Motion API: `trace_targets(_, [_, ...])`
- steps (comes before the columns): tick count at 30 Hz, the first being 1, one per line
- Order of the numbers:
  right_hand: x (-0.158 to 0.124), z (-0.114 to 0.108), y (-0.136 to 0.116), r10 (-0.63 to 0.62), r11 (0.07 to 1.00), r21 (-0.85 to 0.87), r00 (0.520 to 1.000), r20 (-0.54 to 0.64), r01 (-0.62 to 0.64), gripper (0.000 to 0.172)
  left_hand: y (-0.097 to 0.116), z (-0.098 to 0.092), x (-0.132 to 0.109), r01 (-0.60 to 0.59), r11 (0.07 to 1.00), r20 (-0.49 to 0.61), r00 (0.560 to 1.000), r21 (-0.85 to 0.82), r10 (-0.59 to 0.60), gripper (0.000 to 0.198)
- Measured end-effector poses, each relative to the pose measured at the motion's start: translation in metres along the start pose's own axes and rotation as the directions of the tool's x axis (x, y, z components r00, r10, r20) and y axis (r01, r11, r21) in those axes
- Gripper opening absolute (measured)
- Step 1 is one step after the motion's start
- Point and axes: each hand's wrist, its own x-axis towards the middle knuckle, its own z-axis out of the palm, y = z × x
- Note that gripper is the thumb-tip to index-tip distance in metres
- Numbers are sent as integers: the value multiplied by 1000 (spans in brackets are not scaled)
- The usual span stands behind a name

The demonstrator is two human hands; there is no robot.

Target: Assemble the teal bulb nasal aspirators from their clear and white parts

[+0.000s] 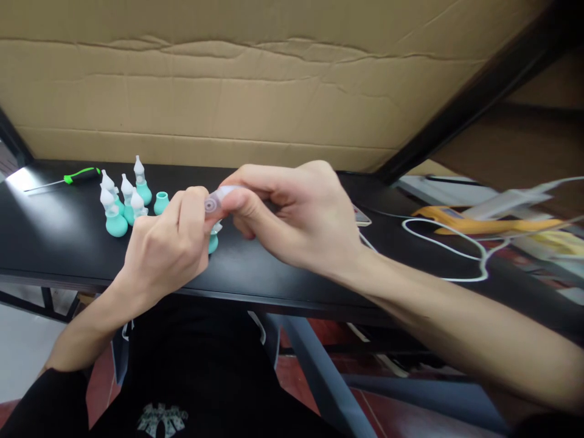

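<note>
Above the black table, both hands meet around a small translucent plastic nozzle piece (211, 205) with a ringed round end facing me. My left hand (171, 240) is closed, its fingers curled round one side of the piece. My right hand (301, 219) pinches the whitish other end between thumb and forefinger; that end is mostly covered by the fingers. Behind my left hand stand several teal bulb aspirators (117, 224) with white pointed tips. Beside them is an open teal bulb (161, 202) with no tip. Another teal bulb (213, 243) is partly hidden by my left hand.
A green-and-black screwdriver (82, 176) lies at the table's far left. Cardboard (255, 103) rises along the back edge. At right are a looped white cable (456, 279), a blurred yellow tool (493, 225) and a flat object (362, 216) partly behind my right hand.
</note>
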Motion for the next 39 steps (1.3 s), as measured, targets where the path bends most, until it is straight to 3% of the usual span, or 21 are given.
trace_targets(9, [25,-32,-2,-112,989,-62,958,266,133,61,-9,-11,5,16,995,135,991,-102,-2,22])
trace_targets(11, [30,-36,8,-113,989,-73,972,207,130,57,-10,-14,7,58,985,165,986,-160,-31,23])
trace_targets(14, [34,-40,43,-26,982,-186,1000,-12,23,48,-14,-16,8,109,980,191,979,-167,-76,32])
trace_targets(16, [32,-40,77,53,946,-321,999,-7,-52,40,-18,-15,8,114,983,195,977,-146,-85,32])
trace_targets(18, [26,-36,110,185,901,-419,974,133,-114,26,-22,-11,8,109,984,188,979,-138,-82,29])
trace_targets(20, [17,-29,136,291,883,-448,911,294,-138,18,-26,-7,7,102,981,187,980,-163,-71,26])
trace_targets(23, [7,-14,156,316,902,-414,839,443,-122,16,-28,-2,8,93,970,208,977,-224,-46,24])
trace_targets(29, [4,-2,161,314,903,-413,835,452,-116,25,-25,2,7,97,948,219,975,-305,-29,13])
trace_targets(35, [4,-8,150,363,911,-349,826,431,-218,18,-26,4,6,67,951,204,979,-301,-5,10])
trace_targets(39, [6,-12,135,328,943,-166,889,320,-288,11,-27,4,5,62,951,189,982,-303,-4,11])
